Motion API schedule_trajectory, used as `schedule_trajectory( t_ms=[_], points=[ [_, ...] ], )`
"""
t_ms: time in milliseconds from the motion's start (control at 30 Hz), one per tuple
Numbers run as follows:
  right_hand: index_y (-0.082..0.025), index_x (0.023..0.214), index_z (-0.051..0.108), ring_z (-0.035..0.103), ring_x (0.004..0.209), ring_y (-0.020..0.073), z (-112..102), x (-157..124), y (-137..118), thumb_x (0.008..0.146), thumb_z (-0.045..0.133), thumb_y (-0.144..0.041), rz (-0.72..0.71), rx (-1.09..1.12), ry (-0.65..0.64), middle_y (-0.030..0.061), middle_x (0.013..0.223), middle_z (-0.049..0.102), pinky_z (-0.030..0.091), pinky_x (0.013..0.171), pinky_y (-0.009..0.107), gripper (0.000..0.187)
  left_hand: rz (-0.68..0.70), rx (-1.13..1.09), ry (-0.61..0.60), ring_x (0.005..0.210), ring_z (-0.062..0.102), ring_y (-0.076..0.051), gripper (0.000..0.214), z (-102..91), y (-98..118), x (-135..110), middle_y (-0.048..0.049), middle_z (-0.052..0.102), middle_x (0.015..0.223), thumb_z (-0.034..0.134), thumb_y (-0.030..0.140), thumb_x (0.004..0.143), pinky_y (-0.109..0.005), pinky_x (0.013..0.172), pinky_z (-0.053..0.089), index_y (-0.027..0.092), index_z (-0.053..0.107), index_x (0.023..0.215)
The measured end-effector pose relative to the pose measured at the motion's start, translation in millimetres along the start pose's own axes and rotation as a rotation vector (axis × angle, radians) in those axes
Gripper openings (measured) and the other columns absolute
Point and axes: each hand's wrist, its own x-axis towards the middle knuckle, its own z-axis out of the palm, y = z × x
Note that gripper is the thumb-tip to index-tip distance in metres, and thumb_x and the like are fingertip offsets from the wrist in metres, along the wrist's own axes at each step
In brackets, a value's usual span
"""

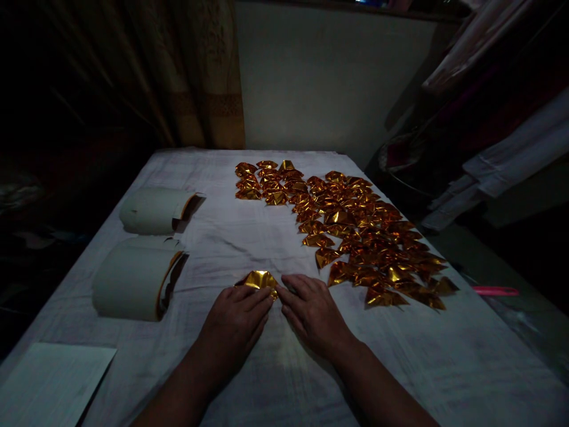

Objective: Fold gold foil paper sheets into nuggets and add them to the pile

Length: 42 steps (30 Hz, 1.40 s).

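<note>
Gold foil piece: the folded shiny one [261,279] sits on the cloth-covered counter [275,379], right at 12 o'clock from the person, under and between the fingers
Left hand: this one [237,317] lies over the foil's near side, fingers bunched together with hardly any gap; can't tell if they're actually pinching it
Right hand: this one [315,311] is at the foil's 3 o'clock end, fingers fairly close together and a bit bent, thumb side in; honestly can't tell if the tips touch it or hold anything
Foil pile: loads of folded gold pieces [340,218] spread from 12 round to 3 o'clock of the hands, lots of them overlapping
Curved stacks: two pale ones, the farther stack [153,210] at 10 o'clock, the nearer stack [128,281] at 9
Flat sheet: pale, at 8 o'clock [53,382], partly cut off
Backdrop: curtain [208,89] at 11, plain wall [329,89] at 12 to 1, hanging clothes [524,142] at 2
</note>
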Motion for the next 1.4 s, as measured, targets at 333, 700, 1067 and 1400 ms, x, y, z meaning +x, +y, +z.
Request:
schedule_trajectory(
  t_ms=[333,700,1067,1400],
  points=[
    [-0.030,0.126,0.068,0.044,0.136,0.0335,-2.4,-5.3,-2.0,0.093,0.062,-0.027,0.014,-0.057,-0.005,0.0143,0.145,0.053,0.036,0.103,0.052,0.034,-0.029,-0.015,-0.043,0.109,0.061,-0.026,0.034,0.9,0.5,-1.6,-0.0067,0.069,0.128,0.054,0.018,0.095,-0.045,0.086,0.050,0.021,0.064,0.127],
    [-0.026,0.130,0.064,0.053,0.129,0.0302,-3.9,-1.5,-1.5,0.098,0.055,-0.023,-0.020,0.000,-0.033,0.0031,0.131,0.068,0.036,0.100,0.047,0.033,0.008,-0.007,-0.100,0.111,0.060,-0.026,0.032,-8.4,-0.7,2.8,-0.0047,0.069,0.127,0.056,0.021,0.095,-0.042,0.086,0.048,0.025,0.063,0.126],
    [-0.025,0.124,0.067,0.053,0.128,0.0312,-3.6,-1.2,-2.6,0.096,0.059,-0.024,0.002,-0.038,-0.032,0.0024,0.131,0.068,0.037,0.099,0.048,0.029,0.057,-0.052,-0.055,0.110,0.062,-0.026,0.028,-9.1,-8.7,-3.3,-0.0041,0.070,0.126,0.055,0.020,0.096,-0.045,0.088,0.049,0.025,0.067,0.120],
    [-0.026,0.118,0.069,0.052,0.129,0.0296,-4.5,0.9,-5.3,0.096,0.060,-0.028,-0.098,-0.040,-0.016,0.0045,0.136,0.065,0.037,0.100,0.046,0.024,0.019,-0.070,-0.033,0.112,0.062,-0.025,0.028,-5.9,-5.6,-5.9,-0.0070,0.070,0.124,0.054,0.019,0.096,-0.045,0.092,0.050,0.025,0.068,0.120]
  ],
)
